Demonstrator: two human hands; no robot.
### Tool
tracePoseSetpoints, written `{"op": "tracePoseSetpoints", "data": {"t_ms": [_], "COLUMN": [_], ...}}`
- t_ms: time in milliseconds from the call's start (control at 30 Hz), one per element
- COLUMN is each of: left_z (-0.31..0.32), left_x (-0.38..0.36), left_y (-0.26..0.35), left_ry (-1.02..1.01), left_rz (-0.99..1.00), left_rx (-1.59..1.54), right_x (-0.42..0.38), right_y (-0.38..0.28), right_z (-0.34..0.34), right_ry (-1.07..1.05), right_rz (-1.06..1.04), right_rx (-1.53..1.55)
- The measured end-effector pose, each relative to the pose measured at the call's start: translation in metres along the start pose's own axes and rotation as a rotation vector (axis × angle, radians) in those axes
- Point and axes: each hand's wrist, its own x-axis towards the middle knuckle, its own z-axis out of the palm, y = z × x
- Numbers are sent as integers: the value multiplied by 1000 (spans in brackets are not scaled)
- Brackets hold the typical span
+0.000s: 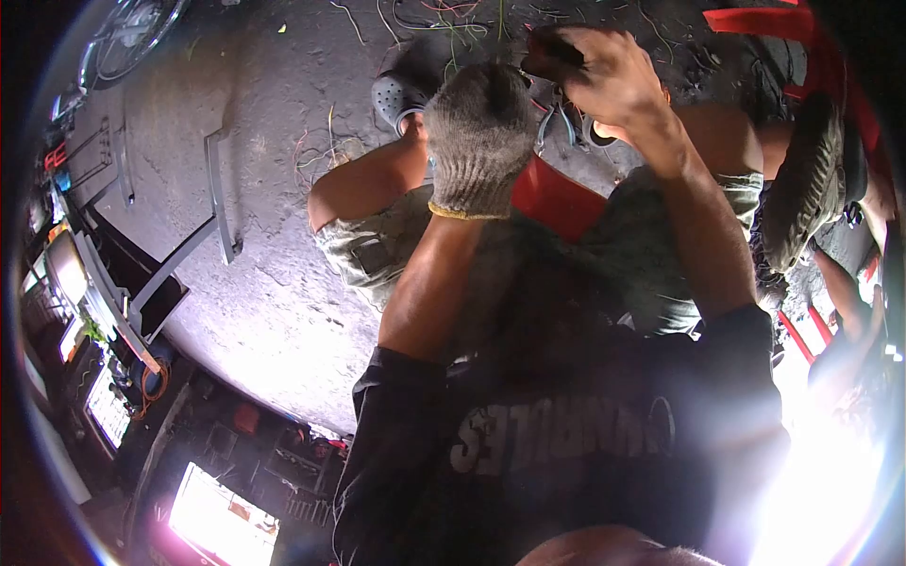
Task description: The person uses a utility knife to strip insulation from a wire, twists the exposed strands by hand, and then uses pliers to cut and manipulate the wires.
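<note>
My left hand wears a grey knit glove with a yellow cuff edge. Its back faces me and its fingers look curled, with what they hold hidden. Beside it, my bare right hand has bent fingers around a dark patch; whether that is an object or deep shadow I cannot make out. Just below and between the hands are pliers with light blue handles. A ring-shaped thing shows partly under my right wrist. A red panel lies between my legs, below both hands.
Loose thin wires are scattered over the dark, rough floor ahead. A grey metal frame stands to the left. Red metal bars are at the upper right. Part of another person shows at the right edge, near strong glare.
</note>
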Motion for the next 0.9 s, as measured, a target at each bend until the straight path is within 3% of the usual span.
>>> {"op": "tracePoseSetpoints", "data": {"t_ms": [33,100,167,200,300,400,467,567,733,900], "left_z": [-1,-5,-9,-7,-7,-6,-4,-4,-5,2], "left_x": [-1,-5,-8,-5,-7,-8,-6,-5,-7,-13], "left_y": [-1,-3,-4,-6,-6,-5,-2,1,2,-7], "left_ry": [-14,-25,-106,-87,-30,-42,9,-67,-141,-186], "left_rz": [62,123,-215,-212,-79,-97,-159,-189,-125,-34], "left_rx": [98,194,26,28,29,96,44,148,165,221], "right_x": [0,27,19,21,2,5,3,-5,-1,0], "right_y": [-5,58,56,44,34,47,48,34,19,20], "right_z": [-2,-3,-34,-51,-27,-17,-2,-3,3,5], "right_ry": [33,364,339,320,294,190,181,-41,-87,-39], "right_rz": [46,72,134,184,14,56,46,-129,-63,-170], "right_rx": [9,255,193,130,526,268,374,389,330,256]}}
